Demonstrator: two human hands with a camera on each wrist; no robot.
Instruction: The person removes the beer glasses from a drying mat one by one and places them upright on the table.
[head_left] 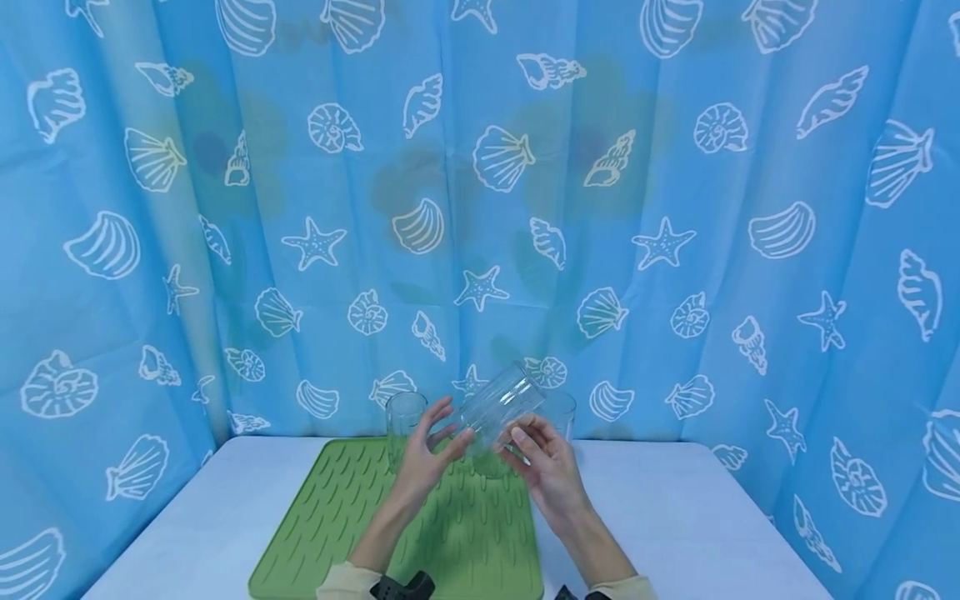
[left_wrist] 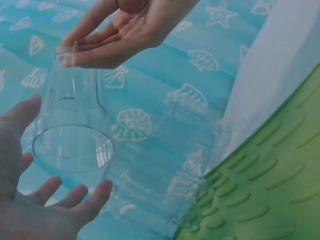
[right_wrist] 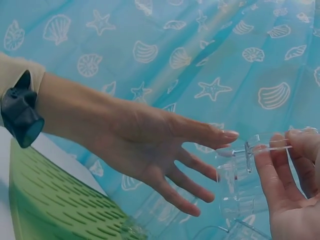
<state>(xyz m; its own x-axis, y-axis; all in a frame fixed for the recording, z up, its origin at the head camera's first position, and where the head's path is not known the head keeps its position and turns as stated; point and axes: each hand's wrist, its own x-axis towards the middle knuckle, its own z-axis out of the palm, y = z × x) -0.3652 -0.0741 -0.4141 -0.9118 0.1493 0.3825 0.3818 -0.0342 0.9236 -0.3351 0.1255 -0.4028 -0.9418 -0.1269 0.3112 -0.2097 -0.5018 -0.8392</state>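
Observation:
My right hand (head_left: 551, 467) pinches a clear drinking glass (head_left: 506, 396) at one end, holding it tilted above the table; in the left wrist view the right hand (left_wrist: 135, 37) has its fingertips on the narrower end. With fingers spread, my left hand (head_left: 423, 454) is beside the glass's wide mouth, and the left wrist view shows a gap between them. Behind the hands, a second glass (head_left: 406, 412) stands upright at the left on a green ridged mat (head_left: 322, 517). Another glass (head_left: 561, 408) is at the right, partly hidden. One more glass (head_left: 489, 465) shows faintly between the hands.
A white table (head_left: 675, 500) extends on both sides of the mat. Close behind it hangs a blue curtain (head_left: 480, 208) printed with white shells and starfish. Dark straps with camera mounts (head_left: 405, 586) are on the wrists.

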